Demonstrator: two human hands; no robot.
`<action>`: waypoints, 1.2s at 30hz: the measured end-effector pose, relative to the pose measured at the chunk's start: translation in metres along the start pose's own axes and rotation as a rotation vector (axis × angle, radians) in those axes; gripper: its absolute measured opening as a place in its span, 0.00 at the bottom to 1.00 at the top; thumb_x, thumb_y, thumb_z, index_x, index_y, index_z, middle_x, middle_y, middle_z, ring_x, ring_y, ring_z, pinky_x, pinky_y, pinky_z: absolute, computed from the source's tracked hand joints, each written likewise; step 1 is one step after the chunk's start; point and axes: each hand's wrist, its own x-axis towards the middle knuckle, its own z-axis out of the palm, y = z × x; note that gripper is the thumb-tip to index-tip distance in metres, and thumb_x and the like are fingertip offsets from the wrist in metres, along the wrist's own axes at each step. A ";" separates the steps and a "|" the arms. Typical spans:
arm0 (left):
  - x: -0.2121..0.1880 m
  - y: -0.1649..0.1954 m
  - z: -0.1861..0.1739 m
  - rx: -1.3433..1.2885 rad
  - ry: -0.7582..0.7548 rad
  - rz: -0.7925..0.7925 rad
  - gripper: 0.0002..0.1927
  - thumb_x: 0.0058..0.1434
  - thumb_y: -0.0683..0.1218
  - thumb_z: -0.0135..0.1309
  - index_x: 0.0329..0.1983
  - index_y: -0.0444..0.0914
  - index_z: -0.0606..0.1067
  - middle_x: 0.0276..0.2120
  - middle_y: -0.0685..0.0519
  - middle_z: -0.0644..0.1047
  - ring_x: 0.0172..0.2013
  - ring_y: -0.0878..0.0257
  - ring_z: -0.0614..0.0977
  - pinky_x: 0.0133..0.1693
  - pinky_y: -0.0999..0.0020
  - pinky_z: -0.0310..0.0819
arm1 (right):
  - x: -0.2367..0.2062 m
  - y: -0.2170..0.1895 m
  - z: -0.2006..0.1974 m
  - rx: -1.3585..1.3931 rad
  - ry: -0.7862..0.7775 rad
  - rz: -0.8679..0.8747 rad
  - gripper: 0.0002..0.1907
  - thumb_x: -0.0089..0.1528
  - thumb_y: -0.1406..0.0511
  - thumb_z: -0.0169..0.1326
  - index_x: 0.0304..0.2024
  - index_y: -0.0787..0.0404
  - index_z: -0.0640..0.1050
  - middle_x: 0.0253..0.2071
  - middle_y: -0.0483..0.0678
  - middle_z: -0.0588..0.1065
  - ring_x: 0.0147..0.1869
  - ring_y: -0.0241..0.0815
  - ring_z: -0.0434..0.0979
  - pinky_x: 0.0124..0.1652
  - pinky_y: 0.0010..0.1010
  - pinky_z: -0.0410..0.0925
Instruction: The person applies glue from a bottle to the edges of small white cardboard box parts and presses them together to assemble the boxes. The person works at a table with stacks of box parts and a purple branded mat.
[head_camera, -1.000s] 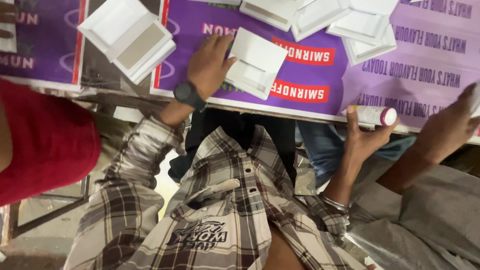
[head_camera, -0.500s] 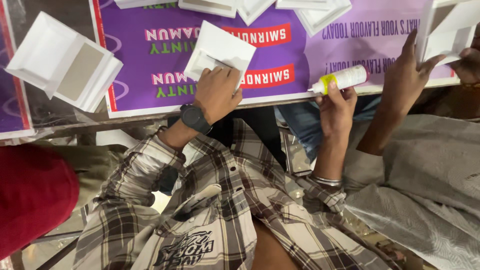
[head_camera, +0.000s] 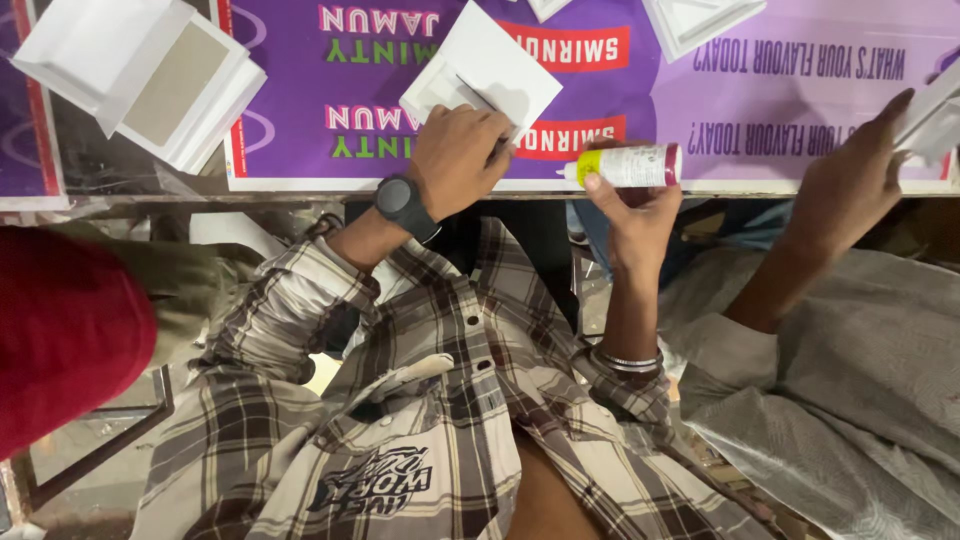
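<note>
My left hand (head_camera: 455, 155), with a black watch on its wrist, presses down on a white folded paper envelope (head_camera: 490, 70). The envelope lies on the purple printed sheet (head_camera: 700, 110) that covers the table. My right hand (head_camera: 635, 215) holds a small white glue bottle (head_camera: 630, 163) with a red label and a yellow nozzle. The bottle lies sideways at the table's near edge, nozzle pointing left toward the envelope, a short gap from my left hand.
A stack of white envelopes (head_camera: 140, 70) lies at the far left, and more white envelopes (head_camera: 700, 20) at the back. A co-worker's hand (head_camera: 850, 170) on the right touches a white paper (head_camera: 935, 115). A person in red (head_camera: 60, 330) is close on my left.
My left hand has drawn the envelope nearer to the table's edge. My right hand has raised the glue bottle to the edge, beside the left hand.
</note>
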 end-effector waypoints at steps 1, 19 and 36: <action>0.000 -0.001 0.000 -0.007 0.002 0.004 0.08 0.66 0.47 0.56 0.38 0.37 0.77 0.26 0.50 0.77 0.32 0.51 0.78 0.38 0.52 0.64 | 0.001 -0.001 0.003 0.032 -0.024 -0.006 0.20 0.62 0.76 0.66 0.55 0.69 0.74 0.53 0.54 0.78 0.56 0.42 0.80 0.59 0.34 0.74; 0.007 -0.001 -0.008 -0.079 0.040 0.000 0.06 0.62 0.45 0.57 0.35 0.38 0.78 0.24 0.49 0.78 0.30 0.49 0.79 0.36 0.52 0.64 | 0.020 0.004 0.042 -0.103 0.045 -0.057 0.22 0.60 0.79 0.66 0.55 0.71 0.74 0.53 0.58 0.79 0.56 0.45 0.81 0.58 0.35 0.75; 0.011 -0.009 0.000 -0.081 0.010 -0.042 0.08 0.67 0.46 0.53 0.36 0.38 0.79 0.27 0.49 0.78 0.33 0.51 0.79 0.40 0.50 0.65 | 0.029 0.045 0.041 -0.111 0.099 -0.147 0.24 0.57 0.78 0.70 0.50 0.71 0.72 0.52 0.63 0.79 0.59 0.51 0.81 0.60 0.41 0.77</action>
